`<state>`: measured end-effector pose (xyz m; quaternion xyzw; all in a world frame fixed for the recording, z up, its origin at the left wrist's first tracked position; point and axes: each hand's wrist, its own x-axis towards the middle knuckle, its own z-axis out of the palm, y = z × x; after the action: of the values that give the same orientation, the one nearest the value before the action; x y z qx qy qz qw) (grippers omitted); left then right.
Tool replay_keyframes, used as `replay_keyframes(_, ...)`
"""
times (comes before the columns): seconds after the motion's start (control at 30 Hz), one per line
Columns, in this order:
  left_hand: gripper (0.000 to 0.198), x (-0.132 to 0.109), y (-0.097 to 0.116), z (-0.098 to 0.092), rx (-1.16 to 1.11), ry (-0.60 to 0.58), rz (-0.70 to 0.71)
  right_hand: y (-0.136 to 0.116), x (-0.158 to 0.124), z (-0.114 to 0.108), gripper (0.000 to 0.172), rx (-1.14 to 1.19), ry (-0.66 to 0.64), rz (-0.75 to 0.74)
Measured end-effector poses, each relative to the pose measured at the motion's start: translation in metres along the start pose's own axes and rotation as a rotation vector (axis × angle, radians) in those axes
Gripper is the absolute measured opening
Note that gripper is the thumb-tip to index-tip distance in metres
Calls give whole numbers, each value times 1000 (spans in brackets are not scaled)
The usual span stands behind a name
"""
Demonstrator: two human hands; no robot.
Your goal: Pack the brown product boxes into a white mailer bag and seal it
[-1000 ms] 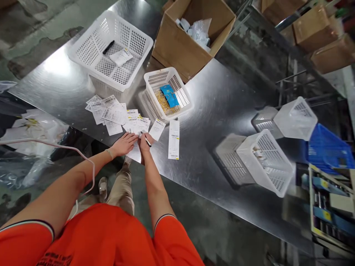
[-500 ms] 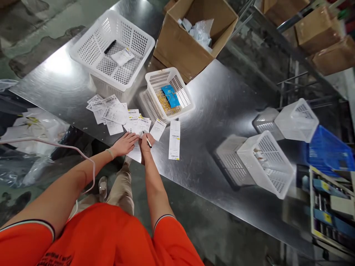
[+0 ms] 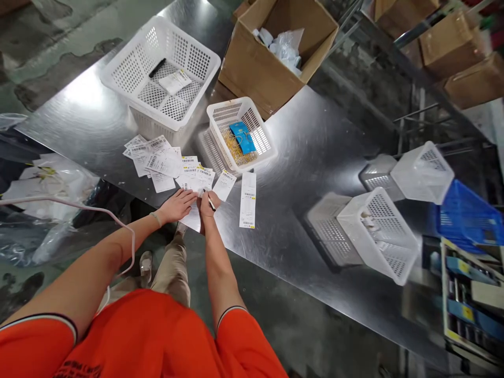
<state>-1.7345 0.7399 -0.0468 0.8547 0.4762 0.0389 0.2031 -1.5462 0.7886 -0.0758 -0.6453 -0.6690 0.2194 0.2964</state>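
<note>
Atop barcode labels (image 3: 163,163), left hand (image 3: 177,206) flat and open, right hand (image 3: 207,206) around a black pen (image 3: 211,205)

Light: bright, overhead. Glare: 1 white patch on steel table (image 3: 81,92). Paper labels (image 3: 163,163) sharp; lower-right corner blurred, edges bent.

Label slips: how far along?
Done: unclear; one barcode slip lies apart, right of the others. In hand: the right hand grips a black pen over the slips, and the left hand rests flat on them. Left: the overlapping barcode slips remain spread on the steel table.
</note>
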Motion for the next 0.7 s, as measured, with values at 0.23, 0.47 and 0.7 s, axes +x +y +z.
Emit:
replay_keyframes(0.23, 60, 0, 0, -2, -2, -9, -7, -5, 3, 3, 47, 150, 39, 171)
replay_keyframes(0.47, 57, -3, 8, -8, 38, 33, 7, 1, -18, -27, 33, 289, 289, 322)
replay_keyframes(0.7, 59, 9, 13, -13, 56, -63, 120, 4, -32, -30, 32, 410, 145, 323)
